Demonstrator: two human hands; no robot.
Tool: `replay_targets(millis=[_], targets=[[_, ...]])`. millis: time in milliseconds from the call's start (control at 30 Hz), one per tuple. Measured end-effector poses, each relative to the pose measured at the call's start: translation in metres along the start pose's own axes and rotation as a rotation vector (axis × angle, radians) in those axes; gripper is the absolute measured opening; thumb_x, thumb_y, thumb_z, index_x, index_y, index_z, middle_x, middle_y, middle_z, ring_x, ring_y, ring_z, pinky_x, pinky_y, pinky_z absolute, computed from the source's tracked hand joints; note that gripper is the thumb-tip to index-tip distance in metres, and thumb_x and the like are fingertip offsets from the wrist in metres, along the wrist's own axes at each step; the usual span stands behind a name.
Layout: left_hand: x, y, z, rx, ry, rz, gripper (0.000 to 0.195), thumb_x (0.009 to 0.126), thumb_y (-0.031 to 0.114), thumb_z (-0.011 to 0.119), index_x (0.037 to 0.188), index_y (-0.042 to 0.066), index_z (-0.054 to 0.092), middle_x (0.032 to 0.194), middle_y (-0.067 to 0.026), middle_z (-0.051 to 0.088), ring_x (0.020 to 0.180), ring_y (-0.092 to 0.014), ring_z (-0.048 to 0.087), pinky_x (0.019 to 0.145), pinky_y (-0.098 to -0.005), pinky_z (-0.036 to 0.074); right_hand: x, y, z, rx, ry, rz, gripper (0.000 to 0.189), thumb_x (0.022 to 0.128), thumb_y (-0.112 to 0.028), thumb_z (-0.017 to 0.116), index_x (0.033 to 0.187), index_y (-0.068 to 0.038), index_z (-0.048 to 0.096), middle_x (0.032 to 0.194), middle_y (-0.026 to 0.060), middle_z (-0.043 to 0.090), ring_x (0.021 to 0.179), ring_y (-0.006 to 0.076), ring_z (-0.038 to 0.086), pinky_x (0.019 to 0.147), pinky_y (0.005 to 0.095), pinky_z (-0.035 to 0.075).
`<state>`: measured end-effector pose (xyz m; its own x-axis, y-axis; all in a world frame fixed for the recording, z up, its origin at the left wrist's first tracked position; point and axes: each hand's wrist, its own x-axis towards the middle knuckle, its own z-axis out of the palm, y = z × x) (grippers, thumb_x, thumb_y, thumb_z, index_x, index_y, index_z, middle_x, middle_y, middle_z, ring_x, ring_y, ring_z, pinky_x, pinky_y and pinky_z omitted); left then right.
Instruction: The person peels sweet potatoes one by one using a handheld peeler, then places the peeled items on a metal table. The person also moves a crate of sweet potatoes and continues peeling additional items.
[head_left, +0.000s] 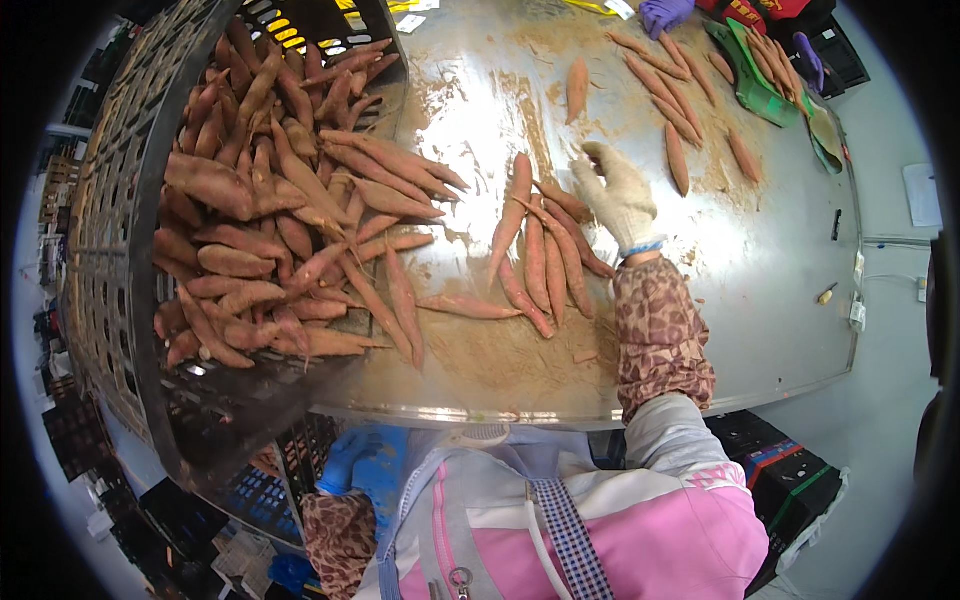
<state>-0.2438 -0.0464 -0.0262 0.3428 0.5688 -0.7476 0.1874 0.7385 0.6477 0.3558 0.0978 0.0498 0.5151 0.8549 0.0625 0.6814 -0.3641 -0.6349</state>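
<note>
My right hand (619, 191), in a knitted white glove, is above the metal table (772, 315) with thumb and fingers apart and nothing between them. Just left of it lies a loose group of sweet potatoes (535, 259), roughly side by side. My left hand (346, 459), in a blue glove, hangs below the table edge beside a soiled blue surface (388, 472); its fingers are partly hidden, so its grip is unclear. On the left, a black plastic crate (144, 285) lies tipped on its side, and heaped sweet potatoes (210, 184) spill from its mouth onto the table.
Across the table, another person's purple-gloved hand (666, 15) is by several slender sweet potatoes (664, 86). A green tray (769, 111) there holds more. A black marker (836, 225) lies near the right edge. Dark boxes (799, 484) are stacked below, at right.
</note>
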Motion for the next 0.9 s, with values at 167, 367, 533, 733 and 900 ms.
replay_targets(millis=[167, 367, 533, 733, 900], targets=[[-0.027, 0.032, 0.021, 0.156, -0.062, -0.076, 0.035, 0.104, 0.025, 0.057, 0.124, -0.003, 0.063, 0.107, -0.0127, 0.071, 0.096, -0.02, 0.067, 0.087, -0.0337, 0.053, -0.015, 0.029, -0.006, -0.302, -0.394, -0.081, 0.047, 0.091, -0.044, 0.058, 0.117, -0.007, 0.069, 0.108, 0.0191, 0.07, 0.101, 0.037, 0.067, 0.088, 0.0437, 0.052], [-0.024, 0.077, 0.083, 0.11, -0.251, 0.007, 0.036, 0.103, 0.025, 0.06, 0.127, -0.001, 0.062, 0.113, -0.0087, 0.068, 0.104, -0.017, 0.063, 0.092, -0.0321, 0.05, -0.035, 0.013, -0.03, 0.143, -0.315, 0.346, 0.044, 0.086, -0.037, 0.065, 0.115, -0.004, 0.07, 0.096, 0.0167, 0.073, 0.088, 0.0255, 0.071, 0.085, 0.035, 0.054], [0.041, 0.122, 0.2, -0.155, -0.298, 0.344, 0.06, 0.104, 0.03, 0.057, 0.153, 0.004, 0.034, 0.138, -0.0168, 0.054, 0.128, -0.03, 0.055, 0.11, -0.0432, 0.043, -0.087, -0.038, -0.031, 0.447, -0.513, -0.114, 0.049, 0.085, -0.043, 0.072, 0.112, -0.002, 0.07, 0.102, 0.0152, 0.073, 0.091, 0.0222, 0.07, 0.081, 0.0327, 0.056], [0.125, 0.137, 0.246, -0.849, -0.322, 0.094, 0.054, 0.104, 0.035, 0.056, 0.146, 0.004, 0.043, 0.124, -0.0147, 0.057, 0.124, -0.033, 0.056, 0.112, -0.0488, 0.044, -0.015, -0.014, -0.002, 0.333, -0.245, -0.03, 0.064, 0.086, -0.046, 0.071, 0.13, 0.0, 0.062, 0.115, 0.0189, 0.069, 0.106, 0.0265, 0.067, 0.093, 0.0372, 0.053], [0.141, 0.133, 0.235, -0.592, -0.237, 0.141, 0.038, 0.102, 0.024, 0.058, 0.132, 0.0, 0.056, 0.099, -0.0079, 0.059, 0.099, -0.023, 0.061, 0.091, -0.0365, 0.051, 0.124, 0.057, 0.029, -0.153, 0.118, 0.086, 0.091, 0.077, -0.061, 0.069, 0.139, 0.002, 0.053, 0.127, 0.029, 0.063, 0.119, 0.0369, 0.063, 0.099, 0.0455, 0.049]])
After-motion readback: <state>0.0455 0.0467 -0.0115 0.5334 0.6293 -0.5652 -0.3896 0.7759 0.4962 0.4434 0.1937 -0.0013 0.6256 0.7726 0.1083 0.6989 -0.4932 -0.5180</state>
